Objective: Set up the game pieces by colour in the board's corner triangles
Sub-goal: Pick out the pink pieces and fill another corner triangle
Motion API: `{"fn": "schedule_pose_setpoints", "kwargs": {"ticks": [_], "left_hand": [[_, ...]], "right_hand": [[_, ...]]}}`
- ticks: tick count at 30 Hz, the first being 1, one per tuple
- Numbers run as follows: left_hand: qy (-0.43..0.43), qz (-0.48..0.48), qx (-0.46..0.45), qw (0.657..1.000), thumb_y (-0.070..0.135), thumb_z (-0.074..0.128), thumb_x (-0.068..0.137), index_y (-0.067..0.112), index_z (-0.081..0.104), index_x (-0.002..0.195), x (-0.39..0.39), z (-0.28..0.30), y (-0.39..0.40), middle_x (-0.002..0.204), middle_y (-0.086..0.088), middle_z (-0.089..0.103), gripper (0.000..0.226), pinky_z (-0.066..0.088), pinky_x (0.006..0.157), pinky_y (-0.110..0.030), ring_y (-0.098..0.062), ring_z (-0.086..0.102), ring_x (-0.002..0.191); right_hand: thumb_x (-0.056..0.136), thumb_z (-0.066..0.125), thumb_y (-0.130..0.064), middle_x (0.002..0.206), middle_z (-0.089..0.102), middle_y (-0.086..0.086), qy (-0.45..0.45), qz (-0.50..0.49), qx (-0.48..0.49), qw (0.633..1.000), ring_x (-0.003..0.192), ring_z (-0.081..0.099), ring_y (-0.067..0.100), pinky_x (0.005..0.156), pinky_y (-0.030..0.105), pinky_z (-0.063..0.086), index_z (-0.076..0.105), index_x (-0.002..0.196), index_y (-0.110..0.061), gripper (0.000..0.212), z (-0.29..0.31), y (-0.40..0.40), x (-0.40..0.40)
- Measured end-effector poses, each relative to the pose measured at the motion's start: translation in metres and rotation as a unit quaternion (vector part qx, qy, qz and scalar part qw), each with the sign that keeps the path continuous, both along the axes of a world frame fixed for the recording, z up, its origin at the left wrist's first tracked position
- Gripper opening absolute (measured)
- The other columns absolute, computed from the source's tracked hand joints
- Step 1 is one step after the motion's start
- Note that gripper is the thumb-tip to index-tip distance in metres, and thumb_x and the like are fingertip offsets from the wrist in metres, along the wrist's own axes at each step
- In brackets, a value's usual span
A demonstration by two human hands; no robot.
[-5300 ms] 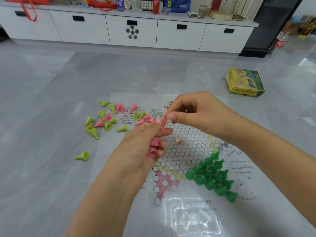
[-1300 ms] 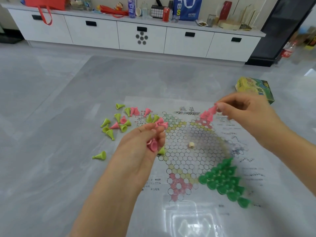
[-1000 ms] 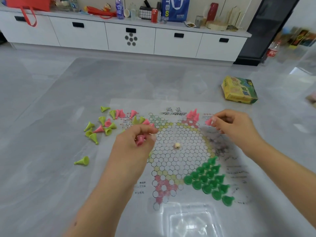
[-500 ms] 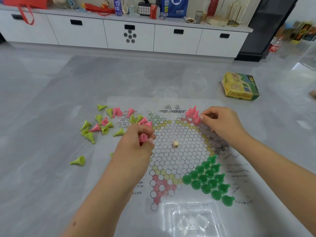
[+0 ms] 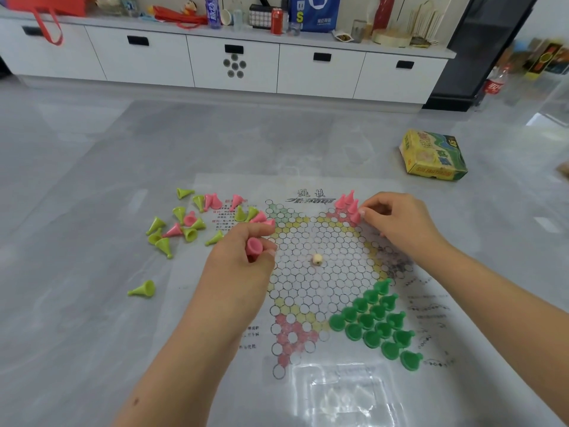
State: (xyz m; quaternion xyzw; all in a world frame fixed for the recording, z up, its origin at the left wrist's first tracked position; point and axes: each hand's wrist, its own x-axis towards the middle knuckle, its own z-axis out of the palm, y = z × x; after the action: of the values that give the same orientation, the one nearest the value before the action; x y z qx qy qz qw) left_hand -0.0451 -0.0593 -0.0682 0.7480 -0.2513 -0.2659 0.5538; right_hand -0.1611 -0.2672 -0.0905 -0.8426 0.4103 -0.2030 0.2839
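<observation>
A paper star-shaped game board (image 5: 320,282) lies flat on the grey floor. My left hand (image 5: 243,260) hovers over the board's left side and holds pink pieces (image 5: 254,246) in its curled fingers. My right hand (image 5: 397,220) reaches to the far right pink triangle and pinches a pink piece (image 5: 355,217) standing on the board. Three more pink pieces (image 5: 347,200) stand in that triangle. Several dark green pieces (image 5: 377,322) fill the near right triangle. Loose pink and lime pieces (image 5: 191,221) lie scattered left of the board.
A small cream die (image 5: 317,259) sits at the board's centre. One lime piece (image 5: 143,289) lies alone on the floor to the left. A yellow-green game box (image 5: 432,155) lies at the far right. A clear plastic tray (image 5: 345,392) rests on the board's near edge. White cabinets (image 5: 234,63) line the back.
My right hand carried a pink piece from my left hand across to the far right triangle and lowered it onto the board. My left hand sank toward the board's left side.
</observation>
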Motion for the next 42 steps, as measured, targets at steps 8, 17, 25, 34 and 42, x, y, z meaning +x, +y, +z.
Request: {"fn": "schedule_pose_setpoints", "kwargs": {"ticks": [8,17,25,34,42], "left_hand": [[0.040,-0.023,-0.016,0.999,0.009,0.041,0.095,0.021,0.058,0.099,0.001,-0.002,-0.002,0.077,0.009,0.062,0.021,0.043,0.053,-0.013,-0.003,0.050,0.059],[0.055,-0.056,-0.046,0.996,0.034,0.050,0.090,0.022,0.066,0.083,-0.001,0.006,0.004,0.048,0.011,0.057,0.021,0.035,0.042,-0.011,-0.002,0.040,0.042],[0.232,-0.036,-0.062,0.970,0.042,0.038,0.094,0.014,0.060,0.082,0.003,0.013,0.005,0.047,0.002,0.050,0.038,0.029,0.038,-0.020,-0.008,0.036,0.036],[0.376,-0.056,-0.090,0.920,0.033,0.044,0.092,0.017,0.060,0.073,0.010,0.011,0.003,0.047,0.001,0.034,0.029,0.023,0.033,-0.013,-0.009,0.027,0.034],[0.361,-0.056,-0.087,0.927,0.046,0.043,0.091,0.016,0.056,0.076,0.006,0.014,0.007,0.044,0.003,0.042,0.035,0.024,0.033,-0.015,-0.007,0.028,0.035]], "right_hand": [[0.084,0.063,-0.019,0.069,0.062,-0.012,-0.019,-0.024,-0.013,0.999,0.064,0.055,0.003,0.067,0.028,0.051,0.067,0.075,-0.023,0.011,0.007,0.003,-0.003],[0.082,0.059,-0.022,0.079,0.063,-0.015,-0.078,0.248,-0.018,0.966,0.072,0.059,-0.001,0.063,0.009,0.047,0.065,0.092,-0.033,0.016,0.067,0.073,0.015],[0.078,0.063,-0.026,0.078,0.062,-0.006,-0.093,0.367,-0.108,0.919,0.070,0.056,0.007,0.058,0.021,0.048,0.068,0.097,-0.020,0.021,0.064,0.095,0.027],[0.077,0.064,-0.032,0.075,0.058,-0.011,-0.081,0.371,-0.176,0.908,0.070,0.050,0.005,0.064,0.015,0.042,0.063,0.080,-0.017,0.015,0.060,0.105,0.042],[0.078,0.063,-0.026,0.074,0.063,-0.004,-0.106,0.355,-0.149,0.917,0.070,0.054,0.007,0.062,0.017,0.046,0.065,0.080,-0.014,0.013,0.058,0.102,0.043]]}}
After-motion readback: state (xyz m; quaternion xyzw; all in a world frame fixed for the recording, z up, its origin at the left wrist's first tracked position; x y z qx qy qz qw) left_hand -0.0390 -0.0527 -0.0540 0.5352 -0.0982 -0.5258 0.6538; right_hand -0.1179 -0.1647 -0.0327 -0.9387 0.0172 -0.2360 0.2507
